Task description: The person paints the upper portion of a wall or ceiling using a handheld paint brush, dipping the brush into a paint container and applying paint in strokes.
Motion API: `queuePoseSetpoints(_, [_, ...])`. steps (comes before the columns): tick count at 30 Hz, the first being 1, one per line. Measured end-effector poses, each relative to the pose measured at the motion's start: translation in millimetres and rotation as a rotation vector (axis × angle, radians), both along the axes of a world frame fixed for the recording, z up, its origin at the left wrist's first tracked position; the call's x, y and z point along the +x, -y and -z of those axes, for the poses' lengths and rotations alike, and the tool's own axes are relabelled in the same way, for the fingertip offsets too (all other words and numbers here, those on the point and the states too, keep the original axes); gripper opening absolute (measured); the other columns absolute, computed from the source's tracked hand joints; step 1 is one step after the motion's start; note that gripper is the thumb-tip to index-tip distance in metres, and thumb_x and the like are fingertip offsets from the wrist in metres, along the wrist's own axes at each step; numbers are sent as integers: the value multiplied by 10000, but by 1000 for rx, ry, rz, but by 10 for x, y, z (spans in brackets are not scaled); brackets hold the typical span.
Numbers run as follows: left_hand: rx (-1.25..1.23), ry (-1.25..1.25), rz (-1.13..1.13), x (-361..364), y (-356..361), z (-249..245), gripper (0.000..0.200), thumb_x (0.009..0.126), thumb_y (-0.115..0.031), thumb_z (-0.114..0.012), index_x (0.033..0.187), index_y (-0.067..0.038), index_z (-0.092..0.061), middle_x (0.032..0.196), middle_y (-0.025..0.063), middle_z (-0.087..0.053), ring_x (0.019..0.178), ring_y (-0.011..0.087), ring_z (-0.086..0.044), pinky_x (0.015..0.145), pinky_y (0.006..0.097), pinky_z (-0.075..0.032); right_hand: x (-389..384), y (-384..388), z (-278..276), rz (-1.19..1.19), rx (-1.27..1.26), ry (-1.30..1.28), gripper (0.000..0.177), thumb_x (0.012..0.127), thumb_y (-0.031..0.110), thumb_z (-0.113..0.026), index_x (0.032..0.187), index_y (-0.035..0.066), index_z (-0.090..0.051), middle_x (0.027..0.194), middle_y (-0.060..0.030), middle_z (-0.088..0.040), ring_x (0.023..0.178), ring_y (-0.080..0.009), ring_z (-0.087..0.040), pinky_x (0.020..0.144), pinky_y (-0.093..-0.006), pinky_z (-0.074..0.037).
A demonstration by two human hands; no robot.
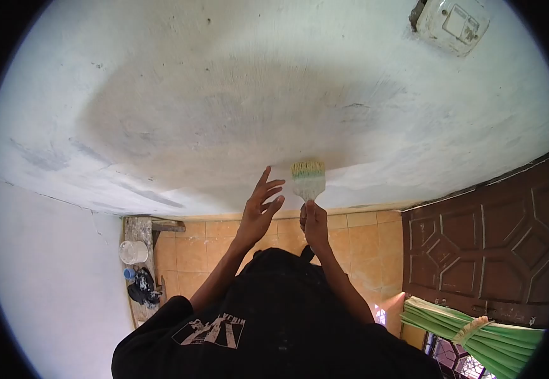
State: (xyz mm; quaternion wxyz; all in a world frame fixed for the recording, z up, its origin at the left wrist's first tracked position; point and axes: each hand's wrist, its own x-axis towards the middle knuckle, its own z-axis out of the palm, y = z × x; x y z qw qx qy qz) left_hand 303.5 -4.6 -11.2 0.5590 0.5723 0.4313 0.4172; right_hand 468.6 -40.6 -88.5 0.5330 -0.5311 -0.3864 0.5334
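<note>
My right hand [314, 222] is wrapped round the handle of a wide paintbrush [309, 183], held with its bristles up. Yellowish bristle tips and a green-stained band show above its pale, paint-smeared body. Just left of the brush is my left hand [262, 211], its fingers spread and holding nothing. Both hands are in front of a pale wall [224, 120] with grey smudges, patchy paint and small pits.
A light switch [454, 24] sits at the wall's upper right. At left, a wooden bench [140, 228] bears a white bucket [133, 252], a blue cup [129, 273] and a dark cloth [142, 290]. A brown panelled door [486, 243] and green curtain [476, 331] are at right, above a tiled floor [363, 252].
</note>
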Motion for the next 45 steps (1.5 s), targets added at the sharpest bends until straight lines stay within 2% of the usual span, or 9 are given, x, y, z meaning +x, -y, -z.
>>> queuePoseSetpoints(7, [-32,-17,8,16,17,-40,359,937,-184,-571,1273,-67,-519,1547,100,-190,1248,277,-476,950,386,-462,112,-447,-1121,39,276,-20,498,1009,429,-374,644,89,-371,521,40,-322,459,-57,-305,425,-241,-235])
queuePoseSetpoints(11, [12,-54,28,-10,-20,13,401,939,-170,-566,1319,-78,-476,1514,102,-263,1238,268,-484,961,378,-455,168,-495,-359,69,304,105,491,1011,426,-372,654,89,-389,522,42,-332,459,-56,-310,429,-235,-253])
queuePoseSetpoints(14, [-54,42,-2,0,24,-32,505,939,-168,-566,1403,-91,-381,1436,114,-386,1226,260,-493,969,377,-447,28,-174,138,90,82,54,503,998,476,-361,639,123,-362,506,50,-322,407,-41,-295,383,-213,-232])
queuePoseSetpoints(19, [-20,55,-4,-19,-13,-32,633,943,-172,-563,1480,-98,-236,1300,129,-515,1207,249,-507,975,381,-440,-46,-159,-621,48,307,17,514,1000,474,-353,644,102,-358,516,47,-313,419,-45,-286,391,-220,-214])
queuePoseSetpoints(24, [-15,107,-9,-73,-4,-19,605,941,-161,-562,1466,-79,-274,1290,125,-519,1198,240,-512,985,371,-429,19,-513,-1064,46,264,-80,540,990,503,-355,627,103,-359,509,46,-317,418,-48,-290,391,-229,-209])
queuePoseSetpoints(28, [6,152,-45,-165,25,-57,584,941,-140,-555,1459,-70,-294,1278,114,-518,1186,229,-517,988,355,-422,-74,-432,-198,62,276,25,484,1024,397,-340,641,102,-373,516,45,-330,435,-42,-293,406,-225,-232])
queuePoseSetpoints(30, [-4,171,-48,-234,26,-4,584,940,-130,-551,1460,-71,-292,1276,109,-516,1185,225,-516,984,351,-424,-213,-128,-57,95,67,-88,478,1020,398,-357,640,108,-371,512,49,-328,437,-38,-291,404,-222,-228])
queuePoseSetpoints(40, [-9,-20,14,-341,1,8,635,941,-145,-553,1484,-112,-227,1318,122,-498,1213,254,-501,971,377,-434,-166,-453,-1043,95,207,-35,519,1009,451,-351,630,97,-359,517,47,-317,457,-47,-283,421,-232,-222])
queuePoseSetpoints(45, [-14,13,9,-331,20,60,662,939,-160,-564,1493,-135,-203,1320,125,-502,1214,254,-500,956,378,-445,-244,-269,3,107,139,3,487,1014,404,-376,636,97,-377,518,52,-332,455,-44,-305,423,-234,-241])
